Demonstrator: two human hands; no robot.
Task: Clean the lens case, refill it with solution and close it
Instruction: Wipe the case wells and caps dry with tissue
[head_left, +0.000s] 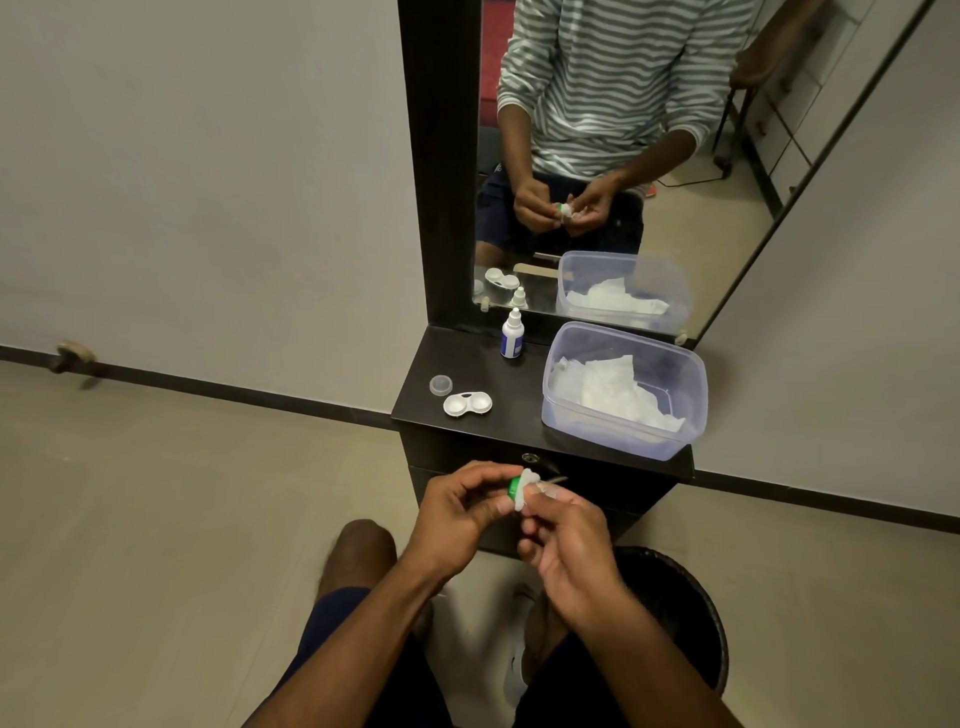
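You are sitting before a dark wooden dresser surface (467, 379) under a tall mirror (597, 156), and on it a clear plastic tub (691, 395) of crumpled white tissue is standing to the right, a small white dropper bottle of solution (512, 335) is standing upright near the back, and the white two-well lens case (467, 404) is lying open and uncapped near the front left, with a small clear round cap (441, 385) just beside it. Your left hand (457, 514) is pinching a small green screw cap (515, 488) of the case, its grip clamped on the rim, while your right hand (566, 535) is pressing a scrap of white tissue (525, 486) into it with pinched fingertips. The cap is probably light, stiff and slick when wet, so keep holding it by the ribbed edge. The case body is likely as light; steady it by the bridge between the wells when you are pouring.
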